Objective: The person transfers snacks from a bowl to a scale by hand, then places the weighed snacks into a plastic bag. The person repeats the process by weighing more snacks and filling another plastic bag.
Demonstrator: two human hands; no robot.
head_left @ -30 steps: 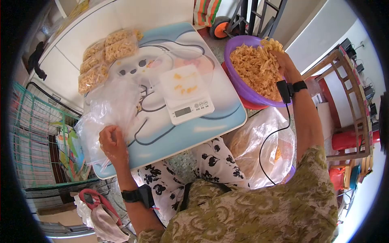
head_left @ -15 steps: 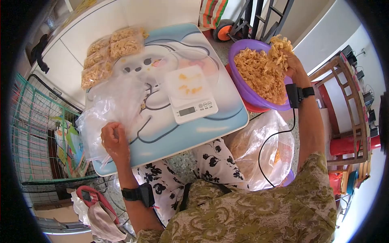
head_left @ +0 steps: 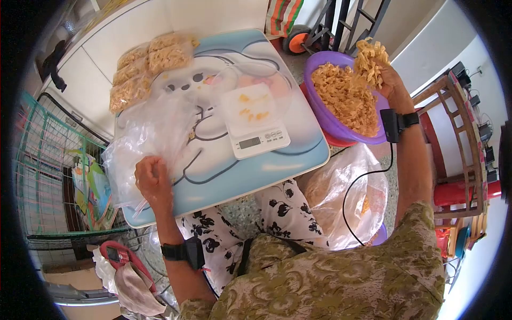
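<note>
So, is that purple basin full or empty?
Fairly full: yellowish pieces cover most of the purple basin, though bare wall shows beside them and their depth is hidden. The right hand holds a clump.

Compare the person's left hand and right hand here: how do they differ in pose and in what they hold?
The right hand grips a clump of crinkly yellow strips; the left hand shows no strips.
The right is raised by the purple basin, while the left is curled at the clear plastic bags; whether it grips them is unclear.
Both are bare, with black devices strapped at the wrists.
</note>
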